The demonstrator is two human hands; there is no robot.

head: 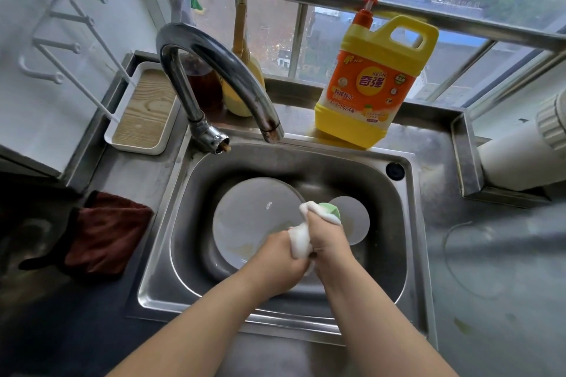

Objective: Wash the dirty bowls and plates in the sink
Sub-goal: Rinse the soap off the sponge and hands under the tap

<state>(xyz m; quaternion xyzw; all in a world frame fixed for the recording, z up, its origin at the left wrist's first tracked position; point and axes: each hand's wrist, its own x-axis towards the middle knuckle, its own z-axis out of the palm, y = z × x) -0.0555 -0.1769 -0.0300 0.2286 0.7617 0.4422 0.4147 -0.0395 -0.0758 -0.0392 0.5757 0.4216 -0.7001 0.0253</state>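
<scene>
A large white plate (248,217) with brownish residue near its front lies in the steel sink (395,223). A smaller white dish (356,217) sits to its right, partly hidden by my hands. My right hand (327,239) grips a green sponge (329,210) covered in white foam. My left hand (278,257) presses against it from the left, its fingers curled on the foamy sponge's lower part. Both hands hover over the plate's right edge.
A curved tap (214,70) arches over the sink's back. A yellow-orange detergent bottle (372,82) with a red pump stands on the back ledge. A white tray (142,107) sits at the left, a dark red cloth (104,232) lies on the left counter.
</scene>
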